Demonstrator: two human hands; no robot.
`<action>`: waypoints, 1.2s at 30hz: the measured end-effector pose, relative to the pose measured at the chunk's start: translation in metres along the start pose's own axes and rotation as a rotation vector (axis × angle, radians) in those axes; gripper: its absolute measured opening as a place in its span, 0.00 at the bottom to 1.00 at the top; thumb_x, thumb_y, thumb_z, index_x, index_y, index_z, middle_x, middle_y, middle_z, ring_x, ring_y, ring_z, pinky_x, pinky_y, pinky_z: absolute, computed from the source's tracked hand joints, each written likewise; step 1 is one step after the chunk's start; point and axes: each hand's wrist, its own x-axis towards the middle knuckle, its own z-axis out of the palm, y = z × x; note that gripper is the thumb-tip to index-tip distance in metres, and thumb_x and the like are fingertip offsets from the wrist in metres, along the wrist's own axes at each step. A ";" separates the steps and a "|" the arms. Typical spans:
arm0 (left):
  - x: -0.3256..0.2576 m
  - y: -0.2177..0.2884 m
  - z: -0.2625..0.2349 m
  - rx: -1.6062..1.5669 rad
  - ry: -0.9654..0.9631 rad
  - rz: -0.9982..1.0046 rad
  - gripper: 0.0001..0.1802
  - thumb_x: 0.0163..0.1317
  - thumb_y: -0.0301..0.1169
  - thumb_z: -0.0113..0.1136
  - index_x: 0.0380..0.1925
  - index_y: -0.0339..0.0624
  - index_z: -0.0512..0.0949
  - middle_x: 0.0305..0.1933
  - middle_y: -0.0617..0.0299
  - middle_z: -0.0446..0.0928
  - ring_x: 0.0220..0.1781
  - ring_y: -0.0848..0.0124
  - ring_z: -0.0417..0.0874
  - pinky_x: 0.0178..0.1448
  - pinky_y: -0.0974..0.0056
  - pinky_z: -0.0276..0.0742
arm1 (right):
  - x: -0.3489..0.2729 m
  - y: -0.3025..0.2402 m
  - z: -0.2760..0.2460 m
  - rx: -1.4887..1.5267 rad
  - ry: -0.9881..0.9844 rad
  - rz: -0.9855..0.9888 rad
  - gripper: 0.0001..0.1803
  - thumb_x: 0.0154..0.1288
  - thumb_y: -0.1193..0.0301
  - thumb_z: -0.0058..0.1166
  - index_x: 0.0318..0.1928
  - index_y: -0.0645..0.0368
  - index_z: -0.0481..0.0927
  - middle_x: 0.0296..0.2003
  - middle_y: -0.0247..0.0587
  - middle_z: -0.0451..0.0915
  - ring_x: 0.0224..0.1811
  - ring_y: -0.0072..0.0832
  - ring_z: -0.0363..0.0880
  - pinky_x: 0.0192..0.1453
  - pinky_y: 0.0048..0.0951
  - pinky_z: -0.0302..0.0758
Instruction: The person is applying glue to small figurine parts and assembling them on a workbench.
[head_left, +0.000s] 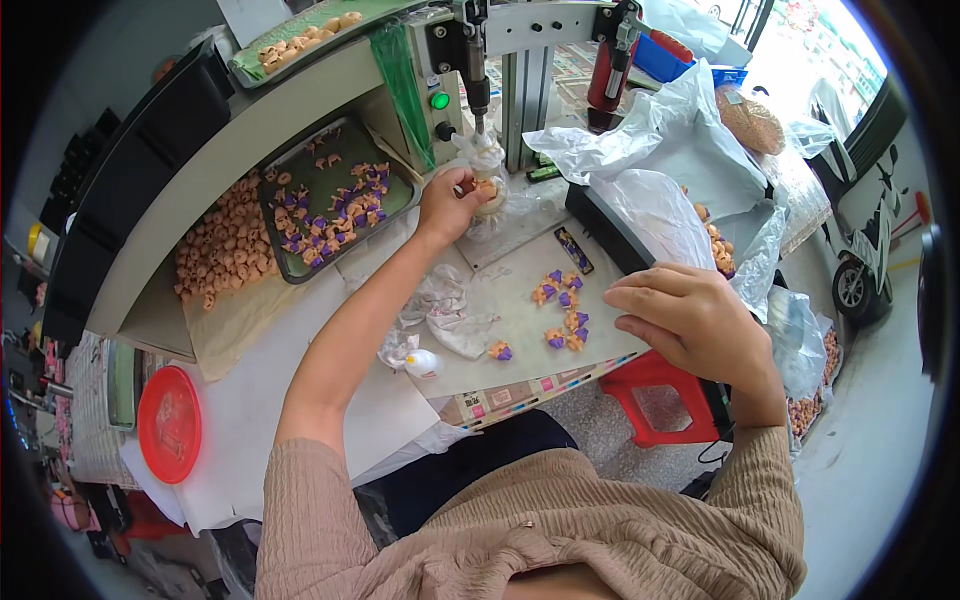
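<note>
My left hand reaches forward and pinches a small orange piece under the tip of a metal press tool. My right hand rests palm down at the right edge of the work board, fingers loosely curled, holding nothing. Just left of its fingertips lie several small orange and purple toy pieces. One more orange and purple piece lies near the board's front edge.
A dark tray of orange and purple pieces sits at the back left, beside a heap of plain orange pieces. Crumpled plastic bags fill the right side. A red lid, a small white bottle and a red stool are nearby.
</note>
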 end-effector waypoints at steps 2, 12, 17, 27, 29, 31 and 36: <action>-0.004 0.005 0.001 0.244 0.149 0.156 0.13 0.50 0.29 0.70 0.26 0.36 0.74 0.28 0.62 0.71 0.26 0.71 0.74 0.31 0.66 0.70 | 0.007 -0.003 -0.001 -0.020 -0.077 -0.064 0.12 0.58 0.72 0.60 0.43 0.60 0.82 0.38 0.42 0.82 0.37 0.36 0.81 0.41 0.34 0.78; -0.011 0.006 -0.003 0.128 0.071 0.136 0.14 0.47 0.22 0.68 0.30 0.34 0.71 0.34 0.57 0.71 0.31 0.65 0.78 0.37 0.65 0.75 | 0.116 0.020 0.001 -0.100 0.420 -0.372 0.12 0.58 0.71 0.62 0.43 0.59 0.82 0.36 0.42 0.81 0.34 0.37 0.79 0.39 0.31 0.76; -0.010 -0.003 0.005 0.050 0.127 0.128 0.14 0.45 0.23 0.70 0.29 0.36 0.73 0.32 0.60 0.70 0.30 0.70 0.76 0.35 0.67 0.73 | 0.228 0.044 -0.020 0.082 0.754 -0.099 0.32 0.57 0.51 0.63 0.52 0.65 0.77 0.43 0.55 0.82 0.47 0.41 0.80 0.49 0.38 0.76; -0.005 -0.016 0.009 0.007 0.050 -0.004 0.16 0.51 0.23 0.69 0.26 0.40 0.67 0.26 0.67 0.65 0.20 0.78 0.71 0.16 0.70 0.72 | 0.220 0.007 -0.063 0.903 0.874 -0.201 0.22 0.66 0.62 0.56 0.51 0.69 0.76 0.25 0.33 0.76 0.29 0.19 0.75 0.34 0.22 0.71; -0.009 -0.003 0.004 -0.132 0.015 -0.045 0.14 0.52 0.24 0.69 0.29 0.40 0.69 0.25 0.69 0.64 0.20 0.78 0.70 0.16 0.70 0.72 | 0.181 -0.008 -0.065 0.860 0.814 -0.262 0.19 0.70 0.60 0.50 0.41 0.67 0.81 0.21 0.29 0.73 0.25 0.17 0.71 0.31 0.19 0.67; -0.013 0.008 0.008 -0.131 0.000 -0.083 0.14 0.49 0.25 0.69 0.31 0.39 0.71 0.24 0.69 0.65 0.22 0.78 0.69 0.21 0.69 0.70 | 0.157 0.015 -0.033 0.634 0.832 -0.318 0.14 0.70 0.67 0.50 0.39 0.67 0.80 0.34 0.44 0.82 0.35 0.31 0.80 0.42 0.28 0.75; -0.032 -0.025 -0.023 -0.084 0.028 -0.074 0.18 0.51 0.27 0.68 0.44 0.40 0.76 0.22 0.72 0.64 0.20 0.80 0.65 0.17 0.72 0.61 | 0.100 0.031 0.041 0.213 0.891 -0.200 0.16 0.63 0.69 0.57 0.49 0.64 0.79 0.47 0.43 0.82 0.51 0.40 0.78 0.56 0.34 0.73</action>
